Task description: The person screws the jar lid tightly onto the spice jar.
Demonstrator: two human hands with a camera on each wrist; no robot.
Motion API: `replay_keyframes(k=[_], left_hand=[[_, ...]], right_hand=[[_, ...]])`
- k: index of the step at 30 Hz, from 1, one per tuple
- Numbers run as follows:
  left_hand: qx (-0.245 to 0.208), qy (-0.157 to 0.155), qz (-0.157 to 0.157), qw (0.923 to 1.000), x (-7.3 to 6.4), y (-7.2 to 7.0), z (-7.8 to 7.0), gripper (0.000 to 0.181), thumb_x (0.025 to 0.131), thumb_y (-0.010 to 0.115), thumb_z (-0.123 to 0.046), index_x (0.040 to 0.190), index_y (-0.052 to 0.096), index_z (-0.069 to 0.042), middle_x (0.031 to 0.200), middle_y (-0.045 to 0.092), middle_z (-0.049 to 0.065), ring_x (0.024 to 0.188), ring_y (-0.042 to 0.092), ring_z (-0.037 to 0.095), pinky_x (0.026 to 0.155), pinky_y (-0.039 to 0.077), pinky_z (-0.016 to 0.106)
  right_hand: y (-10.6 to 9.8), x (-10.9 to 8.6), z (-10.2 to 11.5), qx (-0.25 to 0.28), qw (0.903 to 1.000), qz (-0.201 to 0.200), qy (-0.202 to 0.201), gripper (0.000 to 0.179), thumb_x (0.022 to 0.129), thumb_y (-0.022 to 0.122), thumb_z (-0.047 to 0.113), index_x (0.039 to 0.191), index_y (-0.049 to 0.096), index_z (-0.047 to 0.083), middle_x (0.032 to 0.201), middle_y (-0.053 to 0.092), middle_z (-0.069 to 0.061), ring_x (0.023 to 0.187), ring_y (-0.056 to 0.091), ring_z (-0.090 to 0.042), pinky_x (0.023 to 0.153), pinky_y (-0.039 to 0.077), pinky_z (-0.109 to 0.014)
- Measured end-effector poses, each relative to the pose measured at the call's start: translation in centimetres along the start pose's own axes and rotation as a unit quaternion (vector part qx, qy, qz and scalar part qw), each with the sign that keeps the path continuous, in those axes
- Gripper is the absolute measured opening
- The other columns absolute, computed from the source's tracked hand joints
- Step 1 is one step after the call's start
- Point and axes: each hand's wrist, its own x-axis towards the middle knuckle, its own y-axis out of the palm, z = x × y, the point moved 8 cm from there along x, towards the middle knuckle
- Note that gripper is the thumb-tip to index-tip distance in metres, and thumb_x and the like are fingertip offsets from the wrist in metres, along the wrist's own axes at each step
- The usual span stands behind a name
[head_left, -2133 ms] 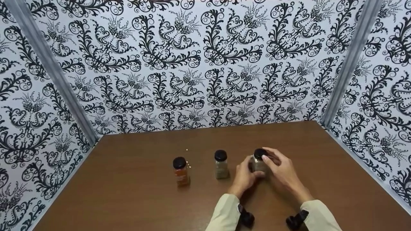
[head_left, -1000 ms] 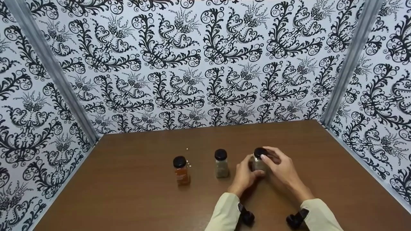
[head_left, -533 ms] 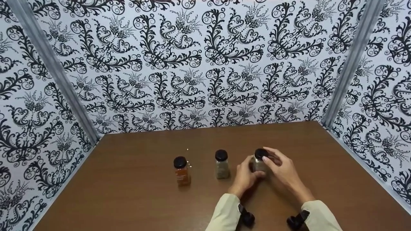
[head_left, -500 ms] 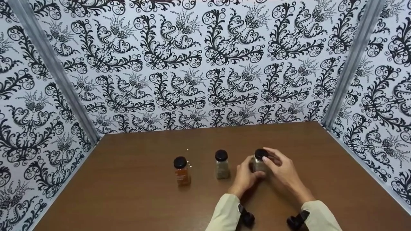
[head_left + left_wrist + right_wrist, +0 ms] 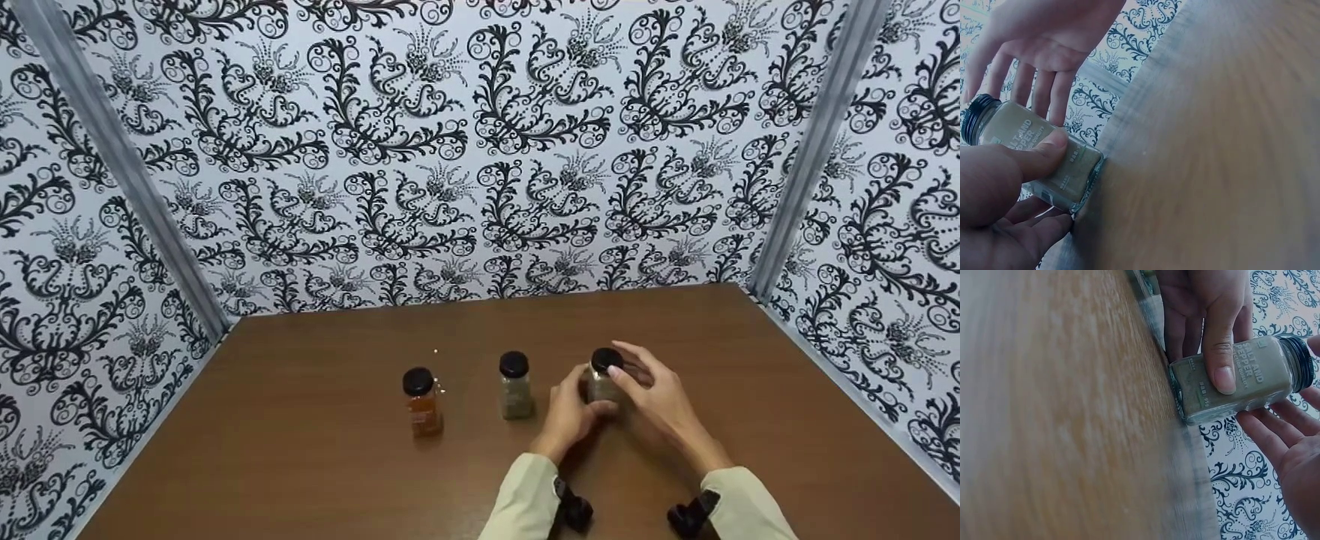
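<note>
A square glass spice jar (image 5: pixel 602 386) with a black lid and grey-brown contents stands upright on the brown table, its label reading "SALT AND PEPPER" in the right wrist view. My left hand (image 5: pixel 571 416) grips its lower body, thumb (image 5: pixel 1050 147) across the label. At the lid (image 5: pixel 1297 363), my right hand (image 5: pixel 664 397) has its thumb on the near side and fingers (image 5: pixel 1266 433) round the far side. Left of both hands stand a jar with greenish-grey contents (image 5: pixel 516 397) and an orange-red spice jar (image 5: pixel 424 412), each black-lidded and untouched.
Small bright specks (image 5: pixel 439 387) lie beside the orange-red jar. Black-and-white patterned walls (image 5: pixel 480 165) border the table (image 5: pixel 300 420) at the back and both sides. Black wrist cameras (image 5: pixel 576 513) sit at the sleeve cuffs.
Both hands keep their places on the jar, and every jar stands where it stood. Only a slight shift of the whole head view shows.
</note>
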Motion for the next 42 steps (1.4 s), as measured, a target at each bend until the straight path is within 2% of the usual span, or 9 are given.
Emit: replay_keyframes(k=[4, 11, 18, 25, 30, 33, 37, 42], left_hand=[[-0.002, 0.004, -0.002, 1.0, -0.03, 0.0, -0.06, 0.056, 0.077, 0.087, -0.024, 0.128, 0.063, -0.017, 0.113, 0.075, 0.003, 0.104, 0.069, 0.016, 0.089, 0.054, 0.026], [-0.005, 0.013, -0.005, 0.9999, -0.09, -0.01, -0.25, 0.055, 0.077, 0.086, -0.022, 0.127, 0.063, -0.016, 0.109, 0.076, 0.005, 0.102, 0.07, 0.017, 0.088, 0.055, 0.026], [0.0, 0.018, -0.008, 0.9998, -0.07, -0.01, -0.26, 0.055, 0.077, 0.087, -0.023, 0.127, 0.064, -0.015, 0.111, 0.076, 0.006, 0.102, 0.07, 0.018, 0.088, 0.055, 0.027], [-0.003, 0.01, -0.004, 0.9999, -0.14, -0.07, -0.23, 0.054, 0.078, 0.086, -0.022, 0.127, 0.063, -0.016, 0.112, 0.076, 0.005, 0.103, 0.07, 0.017, 0.088, 0.055, 0.026], [0.002, 0.01, -0.003, 0.9999, -0.24, -0.19, -0.34, 0.056, 0.077, 0.086, -0.022, 0.127, 0.063, -0.015, 0.108, 0.077, 0.004, 0.102, 0.07, 0.016, 0.088, 0.055, 0.025], [0.003, 0.014, -0.006, 0.9999, -0.22, -0.18, -0.39, 0.056, 0.076, 0.087, -0.022, 0.126, 0.064, -0.014, 0.108, 0.077, 0.004, 0.101, 0.07, 0.017, 0.088, 0.055, 0.026], [0.001, 0.017, -0.009, 0.9998, -0.21, -0.15, -0.43, 0.055, 0.076, 0.087, -0.022, 0.126, 0.064, -0.014, 0.111, 0.076, 0.005, 0.104, 0.07, 0.017, 0.09, 0.055, 0.027], [-0.001, 0.02, -0.011, 0.9997, -0.21, -0.13, -0.46, 0.053, 0.077, 0.087, -0.02, 0.124, 0.065, -0.014, 0.11, 0.076, 0.005, 0.103, 0.07, 0.017, 0.089, 0.055, 0.027]], right_hand=[[-0.01, 0.02, 0.06, -0.003, 1.0, 0.0, -0.008, 0.038, 0.098, 0.065, 0.02, 0.135, 0.061, 0.011, 0.134, 0.065, -0.013, 0.122, 0.063, -0.027, 0.096, 0.048, -0.011], [0.1, 0.12, -0.22, -0.013, 0.9999, -0.003, 0.003, 0.037, 0.097, 0.067, 0.025, 0.131, 0.061, 0.013, 0.13, 0.068, -0.012, 0.12, 0.064, -0.024, 0.094, 0.049, -0.01], [0.05, 0.03, -0.14, -0.007, 0.9999, -0.007, -0.002, 0.041, 0.098, 0.066, 0.021, 0.137, 0.059, 0.011, 0.135, 0.065, -0.015, 0.122, 0.063, -0.03, 0.094, 0.047, -0.008], [0.17, 0.1, -0.15, -0.017, 0.9998, -0.004, 0.0, 0.036, 0.098, 0.066, 0.025, 0.132, 0.062, 0.013, 0.131, 0.067, -0.012, 0.119, 0.064, -0.022, 0.093, 0.048, -0.009], [0.22, 0.05, -0.28, -0.026, 0.9995, 0.005, 0.015, 0.043, 0.098, 0.065, 0.031, 0.138, 0.058, 0.017, 0.136, 0.064, -0.011, 0.124, 0.063, -0.026, 0.096, 0.047, -0.01], [0.17, 0.04, -0.2, -0.025, 0.9996, 0.003, 0.013, 0.043, 0.099, 0.064, 0.029, 0.14, 0.057, 0.017, 0.137, 0.064, -0.011, 0.124, 0.063, -0.027, 0.096, 0.047, -0.011], [0.15, 0.05, -0.11, -0.023, 0.9997, -0.003, 0.007, 0.037, 0.099, 0.064, 0.025, 0.135, 0.061, 0.015, 0.134, 0.066, -0.012, 0.12, 0.064, -0.026, 0.093, 0.048, -0.011], [0.16, 0.05, -0.13, -0.021, 0.9997, -0.004, 0.011, 0.034, 0.099, 0.064, 0.027, 0.131, 0.062, 0.015, 0.131, 0.067, -0.012, 0.12, 0.065, -0.026, 0.093, 0.049, -0.011]])
